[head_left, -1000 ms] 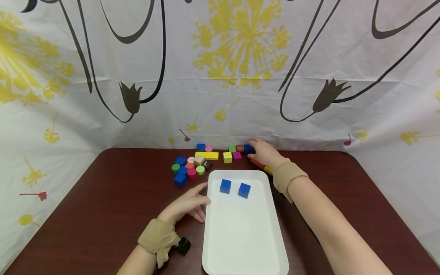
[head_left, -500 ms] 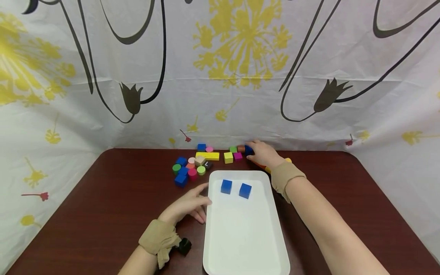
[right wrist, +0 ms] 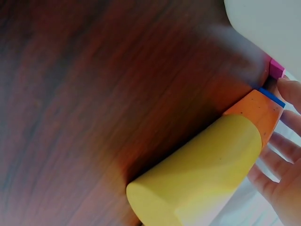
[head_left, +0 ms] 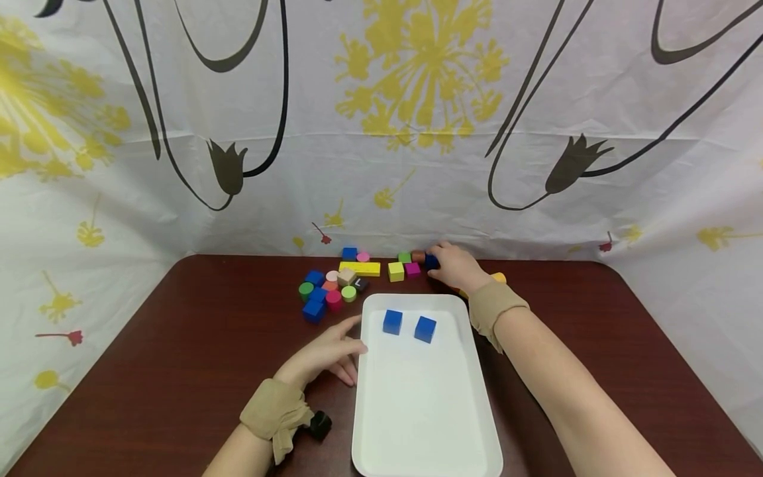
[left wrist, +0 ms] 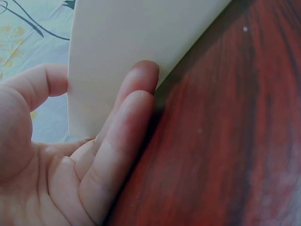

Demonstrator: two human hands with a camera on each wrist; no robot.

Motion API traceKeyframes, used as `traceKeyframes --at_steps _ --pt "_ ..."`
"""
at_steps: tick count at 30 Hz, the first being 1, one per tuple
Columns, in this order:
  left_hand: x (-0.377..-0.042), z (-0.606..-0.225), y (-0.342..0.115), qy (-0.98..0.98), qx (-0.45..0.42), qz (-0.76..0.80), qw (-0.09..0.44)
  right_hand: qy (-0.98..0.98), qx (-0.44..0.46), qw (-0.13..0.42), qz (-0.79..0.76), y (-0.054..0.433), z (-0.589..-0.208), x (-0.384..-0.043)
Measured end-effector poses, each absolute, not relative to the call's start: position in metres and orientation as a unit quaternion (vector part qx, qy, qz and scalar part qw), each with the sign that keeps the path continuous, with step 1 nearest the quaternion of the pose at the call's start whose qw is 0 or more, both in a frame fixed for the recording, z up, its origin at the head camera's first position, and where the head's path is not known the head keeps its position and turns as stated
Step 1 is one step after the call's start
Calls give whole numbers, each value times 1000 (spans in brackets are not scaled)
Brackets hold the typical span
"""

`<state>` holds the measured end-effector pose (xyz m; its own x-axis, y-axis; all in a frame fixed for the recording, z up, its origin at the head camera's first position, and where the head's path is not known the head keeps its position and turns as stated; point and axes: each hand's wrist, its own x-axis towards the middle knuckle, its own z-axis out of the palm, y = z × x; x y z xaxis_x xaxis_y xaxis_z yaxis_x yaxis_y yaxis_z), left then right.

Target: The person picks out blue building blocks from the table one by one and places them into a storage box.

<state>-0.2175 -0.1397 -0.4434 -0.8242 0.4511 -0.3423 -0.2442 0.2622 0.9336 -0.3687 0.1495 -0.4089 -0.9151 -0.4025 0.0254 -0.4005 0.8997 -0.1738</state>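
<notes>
A long white tray (head_left: 426,411) lies on the table with two blue cubes, a left cube (head_left: 393,322) and a right cube (head_left: 425,329), at its far end. My left hand (head_left: 324,354) grips the tray's left side, thumb over the rim. In the left wrist view, fingers (left wrist: 124,125) lie against the tray's outer wall. Past the tray's far right corner, my right hand (head_left: 459,266) has thumb and fingers around another blue block (head_left: 432,262). An orange block (right wrist: 256,113) and a yellow cylinder (right wrist: 197,160) lie beside that hand in the right wrist view.
Left of the tray's far end is a cluster of blocks, with a green cylinder (head_left: 306,290), a pink cylinder (head_left: 334,300) and a yellow bar (head_left: 359,269). A yellow cube (head_left: 396,271) and a magenta block (head_left: 412,269) sit beyond the tray. A patterned curtain (head_left: 381,199) hangs behind the table.
My right hand and wrist have shifted slightly left and now cover the orange block in the head view. The left hand and the tray stay where they were.
</notes>
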Motion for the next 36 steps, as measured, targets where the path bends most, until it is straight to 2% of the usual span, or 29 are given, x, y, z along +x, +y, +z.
traceKeyframes --at_steps 21,36 --pt "-216 -442 -138 741 71 604 284 972 -203 -16 -117 144 -406 -359" --pt "-215 -442 -139 742 75 603 282 979 -183 14 -86 137 -406 -356"
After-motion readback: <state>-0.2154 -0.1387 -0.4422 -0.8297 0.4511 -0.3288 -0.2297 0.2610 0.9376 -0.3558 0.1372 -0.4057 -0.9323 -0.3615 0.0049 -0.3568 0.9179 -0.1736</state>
